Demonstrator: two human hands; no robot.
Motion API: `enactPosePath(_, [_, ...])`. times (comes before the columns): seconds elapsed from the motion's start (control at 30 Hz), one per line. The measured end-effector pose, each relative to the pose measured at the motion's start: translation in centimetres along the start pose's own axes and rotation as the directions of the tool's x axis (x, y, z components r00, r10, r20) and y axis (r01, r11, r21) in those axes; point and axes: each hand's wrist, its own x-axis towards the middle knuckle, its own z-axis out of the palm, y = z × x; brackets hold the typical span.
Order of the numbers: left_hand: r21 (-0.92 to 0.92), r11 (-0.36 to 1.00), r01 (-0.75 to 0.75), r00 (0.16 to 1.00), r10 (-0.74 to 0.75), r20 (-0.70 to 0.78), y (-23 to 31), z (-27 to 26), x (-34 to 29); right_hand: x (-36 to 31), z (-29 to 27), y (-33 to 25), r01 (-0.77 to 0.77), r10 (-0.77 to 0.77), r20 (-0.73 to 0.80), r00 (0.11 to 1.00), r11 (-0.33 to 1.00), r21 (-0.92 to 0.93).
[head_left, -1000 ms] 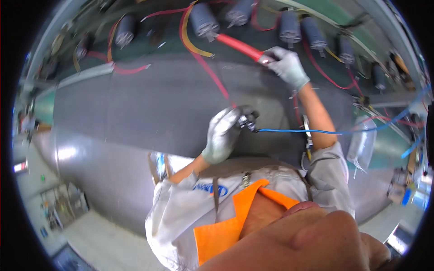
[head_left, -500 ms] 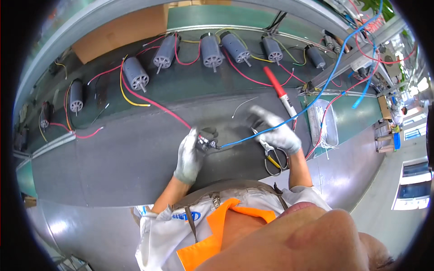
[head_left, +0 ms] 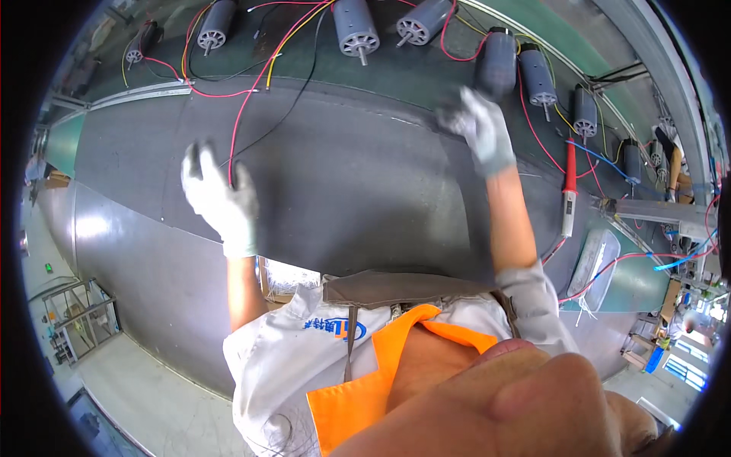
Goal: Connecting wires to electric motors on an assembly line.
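My left hand (head_left: pixel 219 198), in a white glove with dark fingertips, hovers over the dark bench mat with fingers apart. A red wire (head_left: pixel 242 114) runs down between its thumb and fingers; whether they touch it cannot be told. A thin black wire (head_left: pixel 293 107) ends close by. Both wires lead up toward a grey cylindrical motor (head_left: pixel 355 29), which also has a yellow wire. My right hand (head_left: pixel 487 135), gloved alike, reaches up just below another grey motor (head_left: pixel 499 62). Its fingers look spread, partly smeared by motion, with nothing visible in them.
More grey motors (head_left: pixel 537 80) with coloured leads line the far side of the mat (head_left: pixel 350 183). A red-and-white pen-shaped tool (head_left: pixel 569 190) on a cable lies at right, near a clear tray (head_left: pixel 586 263) of white strips. A metal frame bar (head_left: pixel 655 212) stands beyond.
The view has shifted. My hands have moved apart, the left leftward, the right up toward the motors. The left has loosened its grip on the wire ends. The yellow-handled scissors are out of sight.
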Motion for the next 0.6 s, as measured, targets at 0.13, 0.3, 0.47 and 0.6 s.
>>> enactPosePath(0.13, [-0.473, 0.864, -0.174, 0.980, 0.198, 0.000, 6.5, 2.3, 3.2, 16.5, 2.5, 3.8, -0.429, 0.470, 0.211, 0.857, 0.425, 0.797])
enactPosePath(0.3, [-0.769, 0.614, -0.179, 0.967, 0.252, -0.023, 12.6, 6.8, 6.3, 20.0, 2.6, 7.3, -0.242, 0.438, -0.100, 0.893, 0.656, 0.715])
enactPosePath(0.47, [-0.808, 0.583, -0.080, 0.958, 0.270, 0.100, 15.5, 10.0, 5.1, 6.9, 0.6, 1.7, -0.145, -0.184, -0.217, 0.959, 0.341, -0.929])
enactPosePath(0.6, [-0.820, 0.565, -0.085, 0.943, 0.313, 0.117, 18.1, 11.4, 3.5, -6.3, 3.0, 0.0, -0.200, 0.068, -0.189, 0.980, 0.244, -0.949])
